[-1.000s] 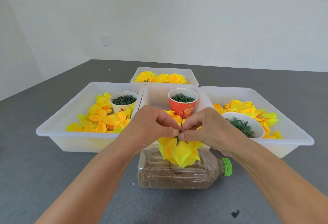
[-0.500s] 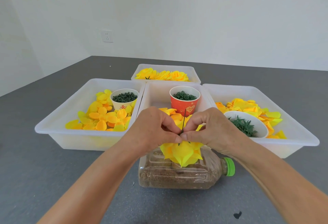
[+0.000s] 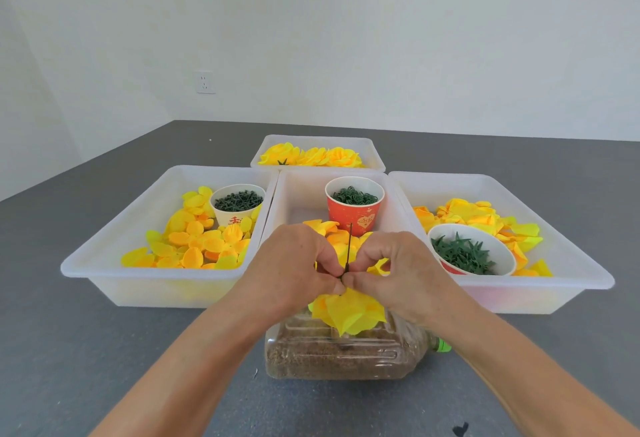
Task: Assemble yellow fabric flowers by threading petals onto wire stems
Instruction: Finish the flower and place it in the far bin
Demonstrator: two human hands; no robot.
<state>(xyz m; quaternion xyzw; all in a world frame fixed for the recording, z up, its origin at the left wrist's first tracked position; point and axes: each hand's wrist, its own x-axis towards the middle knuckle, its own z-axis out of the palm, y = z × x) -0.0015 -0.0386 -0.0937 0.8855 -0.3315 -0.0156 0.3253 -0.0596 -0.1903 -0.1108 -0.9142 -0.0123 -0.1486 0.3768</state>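
A yellow fabric flower [image 3: 349, 312] hangs upside down over a clear bottle [image 3: 339, 357] lying on its side. A thin dark wire stem [image 3: 349, 249] rises straight up from the flower's base. My left hand [image 3: 294, 266] and my right hand [image 3: 398, 270] meet fingertip to fingertip at the foot of the stem, both pinching there just above the petals. What lies between the fingertips is hidden.
Three white trays stand side by side: the left tray [image 3: 104, 263] with loose petals and a white cup [image 3: 237, 204] of green parts, the middle tray [image 3: 301, 183] with a red cup [image 3: 355, 206], the right tray [image 3: 568, 280] with petals and a bowl [image 3: 467, 253] of green leaves. A far tray [image 3: 318, 154] holds finished flowers.
Both hands have slid a little down the stem onto the flower's base, so more bare wire shows above the fingers. The green calyx is no longer visible.
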